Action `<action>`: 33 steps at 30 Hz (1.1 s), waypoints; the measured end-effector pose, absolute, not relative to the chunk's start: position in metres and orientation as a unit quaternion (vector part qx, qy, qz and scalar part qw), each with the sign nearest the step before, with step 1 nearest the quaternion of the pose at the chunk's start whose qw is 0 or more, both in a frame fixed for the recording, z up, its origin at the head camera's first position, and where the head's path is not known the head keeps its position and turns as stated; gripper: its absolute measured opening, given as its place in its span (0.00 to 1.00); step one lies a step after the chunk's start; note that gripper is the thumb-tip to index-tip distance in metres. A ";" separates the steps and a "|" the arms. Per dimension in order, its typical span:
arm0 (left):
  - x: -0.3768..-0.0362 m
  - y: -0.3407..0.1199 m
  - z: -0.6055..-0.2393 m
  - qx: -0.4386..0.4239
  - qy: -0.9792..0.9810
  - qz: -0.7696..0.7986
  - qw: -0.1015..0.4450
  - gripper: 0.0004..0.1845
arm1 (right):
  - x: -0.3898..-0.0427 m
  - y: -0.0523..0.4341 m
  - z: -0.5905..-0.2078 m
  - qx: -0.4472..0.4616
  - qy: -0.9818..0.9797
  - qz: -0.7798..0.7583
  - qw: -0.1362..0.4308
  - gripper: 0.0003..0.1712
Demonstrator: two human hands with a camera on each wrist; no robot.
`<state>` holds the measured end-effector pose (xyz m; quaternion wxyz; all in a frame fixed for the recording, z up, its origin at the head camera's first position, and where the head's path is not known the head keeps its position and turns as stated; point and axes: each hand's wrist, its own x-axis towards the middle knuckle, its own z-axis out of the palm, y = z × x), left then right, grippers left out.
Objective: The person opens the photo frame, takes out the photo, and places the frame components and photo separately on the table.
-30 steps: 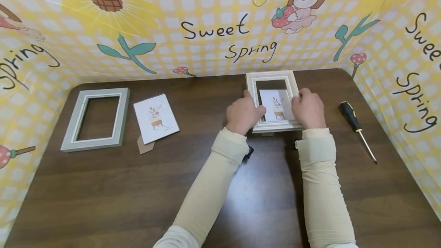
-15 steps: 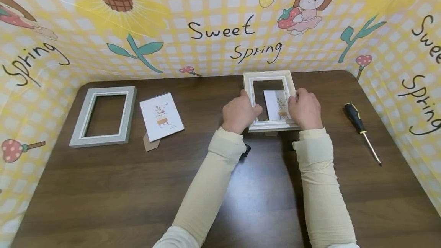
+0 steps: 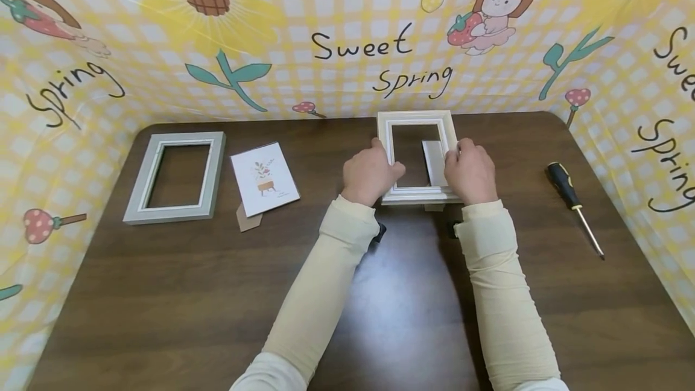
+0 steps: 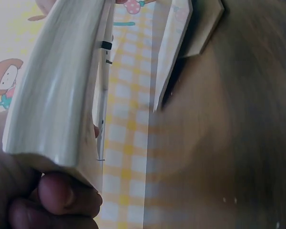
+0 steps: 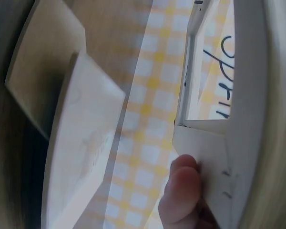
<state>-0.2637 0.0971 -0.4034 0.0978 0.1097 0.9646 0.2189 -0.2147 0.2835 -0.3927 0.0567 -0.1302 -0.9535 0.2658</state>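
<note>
A cream picture frame (image 3: 415, 118) with an open middle is held over the table by both hands. My left hand (image 3: 369, 174) grips its left side, with the thumb on the front face. On the opposite side my right hand (image 3: 473, 171) grips it, fingers (image 5: 181, 191) curled under the back in the right wrist view. Through the opening shows a strip of a white card (image 3: 432, 162), lying below the frame; the rest is hidden by frame and hand. In the right wrist view the card (image 5: 88, 129) lies on a backing board (image 5: 50, 62), apart from the frame.
At the left lie a grey picture frame (image 3: 214, 180) and a plant print (image 3: 266, 180) over a brown stand piece (image 3: 248, 221). A screwdriver (image 3: 564, 186) with a black and yellow handle lies at the right. Patterned cloth (image 3: 336, 89) walls the table's back and sides.
Both hands have shifted the cream frame left relative to the card below. The plant drawing showed through its opening before; now only a strip of card shows. The head view has turned slightly left.
</note>
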 end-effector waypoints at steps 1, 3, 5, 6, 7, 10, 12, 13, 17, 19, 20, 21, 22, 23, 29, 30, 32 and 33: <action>-0.264 0.095 -0.404 0.109 0.965 0.218 0.096 0.42 | -0.215 0.282 -0.393 -0.126 -0.955 0.262 0.057 0.17; -0.264 0.091 -0.405 0.107 0.966 0.215 0.094 0.42 | -0.216 0.279 -0.395 -0.117 -0.959 0.251 0.057 0.16; -0.265 0.085 -0.406 0.103 0.967 0.212 0.093 0.42 | -0.218 0.273 -0.396 -0.107 -0.962 0.244 0.054 0.16; -0.265 0.082 -0.406 0.102 0.967 0.211 0.094 0.42 | -0.219 0.271 -0.397 -0.103 -0.963 0.241 0.053 0.15; -0.266 0.079 -0.406 0.101 0.967 0.211 0.097 0.42 | -0.220 0.268 -0.398 -0.100 -0.965 0.239 0.052 0.15; -0.266 0.071 -0.408 0.100 0.966 0.213 0.106 0.42 | -0.223 0.261 -0.400 -0.099 -0.966 0.235 0.047 0.14; -0.267 0.065 -0.408 0.098 0.966 0.216 0.108 0.42 | -0.225 0.256 -0.402 -0.099 -0.966 0.233 0.044 0.14; -0.267 0.063 -0.409 0.096 0.966 0.215 0.107 0.41 | -0.225 0.254 -0.402 -0.100 -0.967 0.233 0.040 0.14; -0.266 0.053 -0.411 0.097 0.967 0.213 0.099 0.40 | -0.227 0.245 -0.403 -0.104 -0.967 0.230 0.022 0.14; -0.265 0.049 -0.413 0.097 0.968 0.211 0.098 0.40 | -0.227 0.241 -0.404 -0.105 -0.968 0.227 0.013 0.14; -0.265 0.047 -0.413 0.097 0.968 0.211 0.098 0.40 | -0.228 0.239 -0.405 -0.104 -0.969 0.226 0.009 0.14; -0.265 0.045 -0.414 0.097 0.968 0.212 0.097 0.40 | -0.229 0.238 -0.406 -0.102 -0.969 0.223 0.008 0.14; -0.265 0.043 -0.414 0.096 0.968 0.212 0.096 0.40 | -0.229 0.236 -0.407 -0.099 -0.970 0.221 0.008 0.14; -0.265 0.042 -0.414 0.096 0.968 0.212 0.094 0.39 | -0.230 0.235 -0.408 -0.097 -0.970 0.221 0.009 0.14; -0.266 0.032 -0.415 0.102 0.972 0.198 0.075 0.35 | -0.233 0.224 -0.411 -0.082 -0.971 0.223 0.017 0.14; -0.267 0.030 -0.416 0.100 0.973 0.196 0.074 0.33 | -0.233 0.222 -0.412 -0.079 -0.971 0.223 0.016 0.14; -0.267 0.027 -0.417 0.094 0.974 0.191 0.074 0.31 | -0.234 0.219 -0.414 -0.073 -0.972 0.221 0.014 0.14; -0.268 0.026 -0.417 0.092 0.974 0.191 0.075 0.30 | -0.235 0.217 -0.414 -0.070 -0.973 0.220 0.014 0.14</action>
